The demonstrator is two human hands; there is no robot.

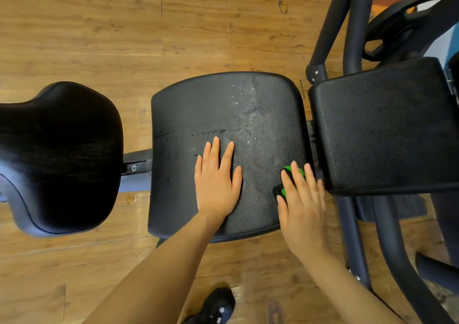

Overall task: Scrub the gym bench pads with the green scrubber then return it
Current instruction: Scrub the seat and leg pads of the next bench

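The middle black bench pad (248,105) carries wet streaks and white foam down its centre. My left hand (217,182) lies flat on its near half, fingers straight and spread. My right hand (301,199) presses the green scrubber (289,174) onto the pad's near right corner with straight fingers; most of the scrubber is hidden under them. A second black pad (382,127) sits to the right and a glossy rounded pad (57,154) to the left.
Dark metal frame tubes (357,226) run along the right side, with a black weight plate (402,22) at the top right. A wooden floor (124,25) surrounds the bench. My black shoe (218,306) stands below the pad.
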